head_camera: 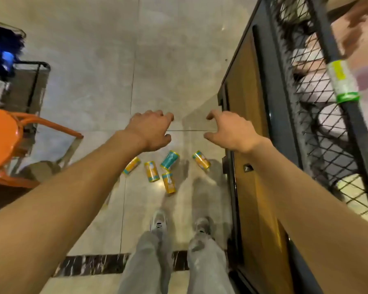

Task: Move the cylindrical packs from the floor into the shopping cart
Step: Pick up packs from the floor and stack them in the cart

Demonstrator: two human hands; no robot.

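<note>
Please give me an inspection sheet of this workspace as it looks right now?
Surface: pale tiled floor with a dark marble strip near the feet.
Job's things: five cans lying on the floor, four orange cans and one teal can; wire cart at right.
Clutter: orange stool at left.
Grippers: left hand and right hand held out above the cans, fingers loosely curled, holding nothing.
Cables: nothing seen.
Surroundings: dark wire rack at far left; the person's shoes just behind the cans.
</note>
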